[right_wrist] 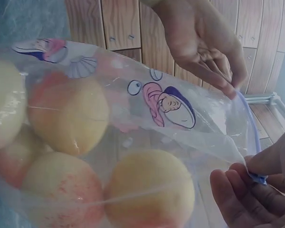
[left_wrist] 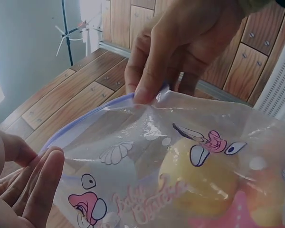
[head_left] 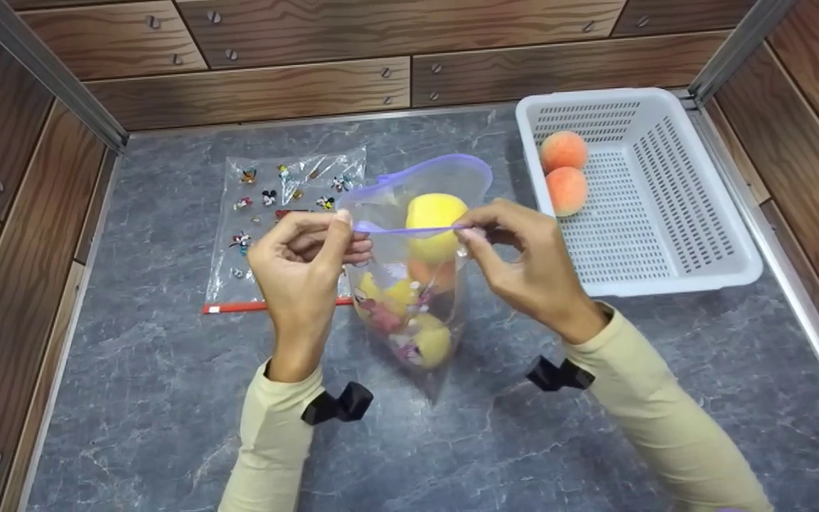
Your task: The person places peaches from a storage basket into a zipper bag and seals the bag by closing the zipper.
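Note:
A clear printed zip bag (head_left: 409, 306) with a purple rim hangs between both hands, its mouth gaping toward the back. Several peaches (right_wrist: 149, 185) fill the lower part, seen through the plastic, and a yellow round fruit (head_left: 436, 211) shows near the mouth. My left hand (head_left: 303, 263) pinches the near rim at its left end between thumb and fingers. At the right end of that rim, my right hand (head_left: 523, 256) pinches the plastic. The blue zip slider (right_wrist: 257, 178) shows at the right fingers in the right wrist view.
A white perforated basket (head_left: 719, 263) stands at the right with two peaches (head_left: 566, 174) against its left wall. Behind the left hand, a flat clear bag with a red slider strip (head_left: 239, 308) and cartoon prints lies on the grey marbled table (head_left: 153, 398). Wood-patterned walls surround it.

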Motion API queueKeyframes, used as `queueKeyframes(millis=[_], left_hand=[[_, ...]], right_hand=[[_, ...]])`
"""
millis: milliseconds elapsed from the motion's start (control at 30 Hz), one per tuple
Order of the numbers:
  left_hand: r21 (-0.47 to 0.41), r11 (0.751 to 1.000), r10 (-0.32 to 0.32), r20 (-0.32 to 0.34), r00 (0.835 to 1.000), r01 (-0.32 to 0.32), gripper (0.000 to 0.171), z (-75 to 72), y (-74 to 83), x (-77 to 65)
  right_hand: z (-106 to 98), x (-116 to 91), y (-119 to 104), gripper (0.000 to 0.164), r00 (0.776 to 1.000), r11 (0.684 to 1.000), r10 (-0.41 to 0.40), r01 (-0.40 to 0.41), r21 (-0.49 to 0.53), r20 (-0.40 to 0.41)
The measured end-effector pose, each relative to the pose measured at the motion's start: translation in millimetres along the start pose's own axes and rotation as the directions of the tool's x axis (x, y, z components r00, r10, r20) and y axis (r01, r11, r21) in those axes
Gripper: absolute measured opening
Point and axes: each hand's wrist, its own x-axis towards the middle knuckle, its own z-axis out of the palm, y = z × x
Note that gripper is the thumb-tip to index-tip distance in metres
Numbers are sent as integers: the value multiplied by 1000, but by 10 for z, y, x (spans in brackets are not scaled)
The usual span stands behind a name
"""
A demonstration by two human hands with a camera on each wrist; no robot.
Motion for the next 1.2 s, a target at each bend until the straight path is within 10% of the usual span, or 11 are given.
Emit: queueKeyframes(millis=[667, 1000, 1200], left_hand=[[92, 982, -174, 88, 981, 166, 26, -195, -105, -148], [358, 933, -43, -15, 999, 45, 19, -446, -601, 64], [341, 934, -145, 81, 986, 110, 33, -548, -797, 43]], right_hand=[[-102, 134, 9, 14, 991, 982, -135, 136, -128, 16], [-159, 151, 93, 16, 989, 986, -145, 143, -81, -15], [-212, 137, 146, 19, 991, 989, -135, 133, -61, -28]])
